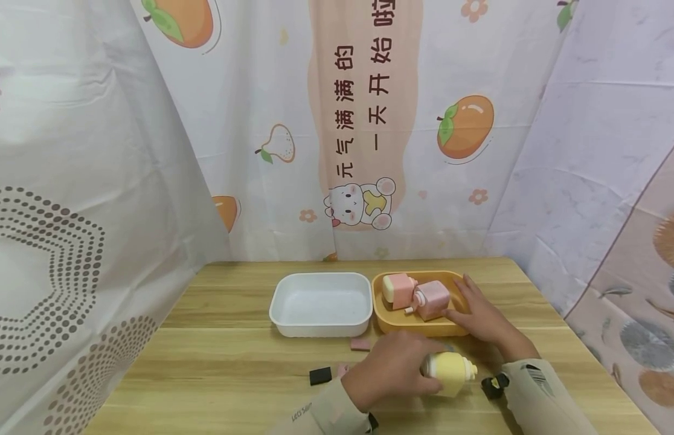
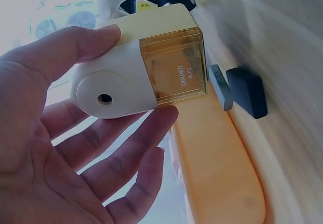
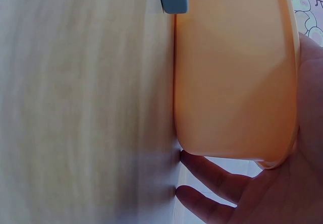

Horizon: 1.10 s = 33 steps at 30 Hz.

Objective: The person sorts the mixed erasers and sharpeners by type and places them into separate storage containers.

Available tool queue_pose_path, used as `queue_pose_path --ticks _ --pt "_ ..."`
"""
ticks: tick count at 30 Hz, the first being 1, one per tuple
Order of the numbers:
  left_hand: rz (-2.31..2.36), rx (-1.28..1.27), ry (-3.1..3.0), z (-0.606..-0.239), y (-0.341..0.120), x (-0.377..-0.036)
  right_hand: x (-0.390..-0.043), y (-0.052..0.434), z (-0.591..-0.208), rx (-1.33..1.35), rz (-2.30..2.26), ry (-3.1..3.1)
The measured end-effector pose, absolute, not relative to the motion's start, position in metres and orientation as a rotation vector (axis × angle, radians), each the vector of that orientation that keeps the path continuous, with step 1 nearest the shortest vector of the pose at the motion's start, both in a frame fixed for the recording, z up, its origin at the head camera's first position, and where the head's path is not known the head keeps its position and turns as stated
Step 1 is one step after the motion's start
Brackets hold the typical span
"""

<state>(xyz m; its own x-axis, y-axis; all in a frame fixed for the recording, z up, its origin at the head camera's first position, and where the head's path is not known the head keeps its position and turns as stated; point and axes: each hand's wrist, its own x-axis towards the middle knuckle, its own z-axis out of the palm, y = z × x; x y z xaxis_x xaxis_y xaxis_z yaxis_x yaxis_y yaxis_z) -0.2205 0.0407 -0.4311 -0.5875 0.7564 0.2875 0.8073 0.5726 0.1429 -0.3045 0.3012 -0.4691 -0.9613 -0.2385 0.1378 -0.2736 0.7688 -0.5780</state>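
Observation:
My left hand (image 1: 391, 368) pinches a yellow and white pencil sharpener (image 1: 450, 371) between thumb and fingers, above the table. In the left wrist view, the sharpener (image 2: 136, 62) shows its round pencil hole and a see-through amber shavings box. My right hand (image 1: 486, 320) holds the right end of the orange tray (image 1: 418, 328), its fingers around the outside of the corner. Inside that tray lie two pink pencil sharpeners, one pink and cream (image 1: 400, 291), the other pale pink (image 1: 433, 299).
A white tray (image 1: 320, 331) stands left of the orange one. On the wooden table (image 1: 217, 362) lie a black block (image 1: 320, 376), a pink block (image 1: 360, 344) and another pink one (image 1: 343, 368) partly behind my left hand. A small grey block (image 2: 221, 88) sits near the orange tray.

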Motion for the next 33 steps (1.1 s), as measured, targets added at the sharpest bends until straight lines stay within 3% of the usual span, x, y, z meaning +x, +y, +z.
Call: queue_pose_path --ticks 16,33 --pt "-0.362 -1.227 -2.651 -0.412 0.038 -0.229 -0.305 0.303 -0.471 0.407 0.959 -2.925" --pt "-0.637 -1.027 -2.709 -0.403 0.032 -0.245 -0.307 0.303 -0.472 0.41 0.963 -2.921"
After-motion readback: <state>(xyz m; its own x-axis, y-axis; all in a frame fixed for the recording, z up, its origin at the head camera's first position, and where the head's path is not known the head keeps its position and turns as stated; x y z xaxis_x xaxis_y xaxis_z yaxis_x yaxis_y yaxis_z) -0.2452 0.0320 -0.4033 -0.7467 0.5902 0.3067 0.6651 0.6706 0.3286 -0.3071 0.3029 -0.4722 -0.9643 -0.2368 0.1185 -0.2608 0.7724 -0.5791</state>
